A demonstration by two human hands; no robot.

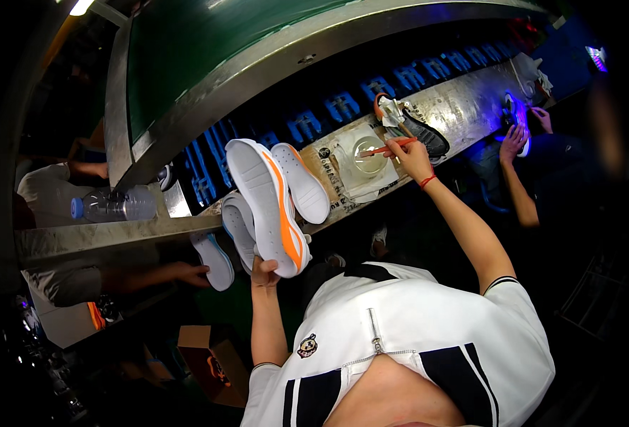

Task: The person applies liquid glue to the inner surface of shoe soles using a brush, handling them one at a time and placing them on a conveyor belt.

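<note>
My left hand (263, 272) grips the heel end of a white shoe sole (261, 192) with an orange stripe, held up and tilted at the bench's edge. Close behind it are another white sole (302, 183) and a grey-white sole (239, 228), partly hidden. A red-handled brush (386, 149) is pinched in my right hand (414, 159). Its tip is over a round shallow dish (368, 156) of pale liquid on a whitish sheet. Beside that hand, a dark grey shoe (423, 134) with an orange end lies on the bench, white material stuffed inside.
The worn bench (464, 99) runs beside a line with blue racks (343, 107). On the left stand a metal frame (126, 128) and a plastic bottle (119, 205); another person's hand holds a sole (218, 263). A co-worker at right handles a purple-lit shoe (517, 122). Below is a cardboard box (215, 359).
</note>
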